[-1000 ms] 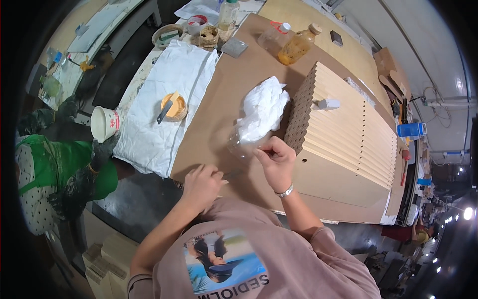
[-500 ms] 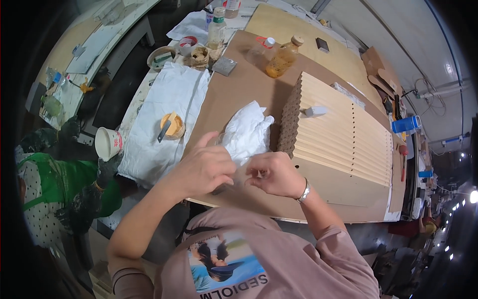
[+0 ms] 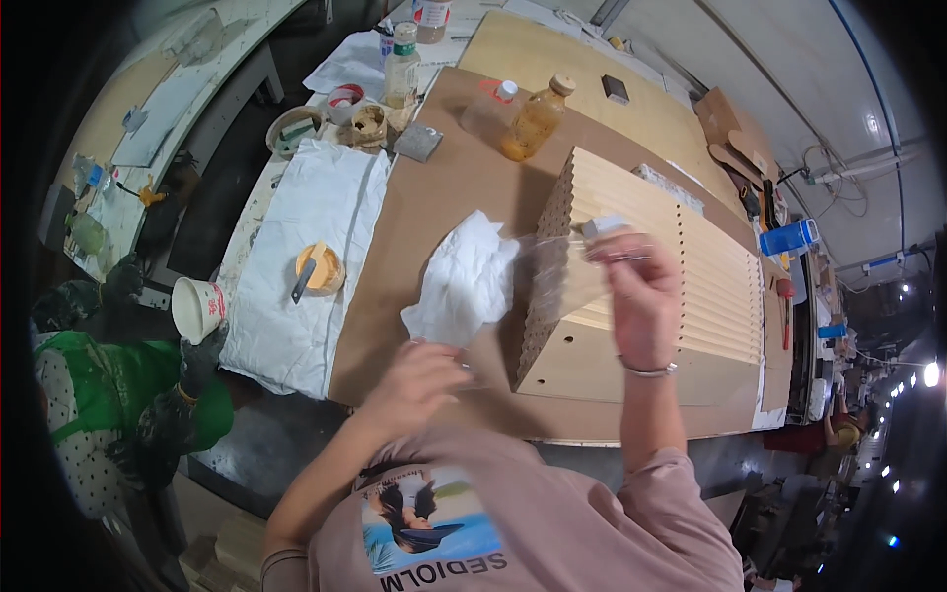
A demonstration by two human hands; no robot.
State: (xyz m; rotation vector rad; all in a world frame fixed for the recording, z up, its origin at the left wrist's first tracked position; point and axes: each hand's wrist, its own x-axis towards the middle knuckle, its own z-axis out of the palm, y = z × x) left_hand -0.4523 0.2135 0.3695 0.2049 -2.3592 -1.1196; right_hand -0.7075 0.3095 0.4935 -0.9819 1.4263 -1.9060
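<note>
My right hand (image 3: 641, 281) is raised over the left end of the stack of pale wooden slats (image 3: 631, 237), its fingers pinched. A thin sheet of clear plastic film (image 3: 554, 266) trails from them to the left, blurred. Low by the table's near edge is my left hand (image 3: 419, 385), its fingers smeared by motion, just below a crumpled white cloth (image 3: 459, 276). Whether it holds anything is not clear. On top of the slats, behind my right hand, sits a small light grey block (image 3: 602, 226).
A tub of tan paste (image 3: 326, 276) with a putty knife (image 3: 304, 281) across it stands on a white cloth (image 3: 266, 345) to the left. Bottles, including an amber one (image 3: 538, 118), are farther back. At far left, a gloved co-worker holds a paper cup (image 3: 197, 308).
My hands were close together before the white cloth. The right has swung up and right over the slats, drawing out clear film; the left has dropped slightly toward me.
</note>
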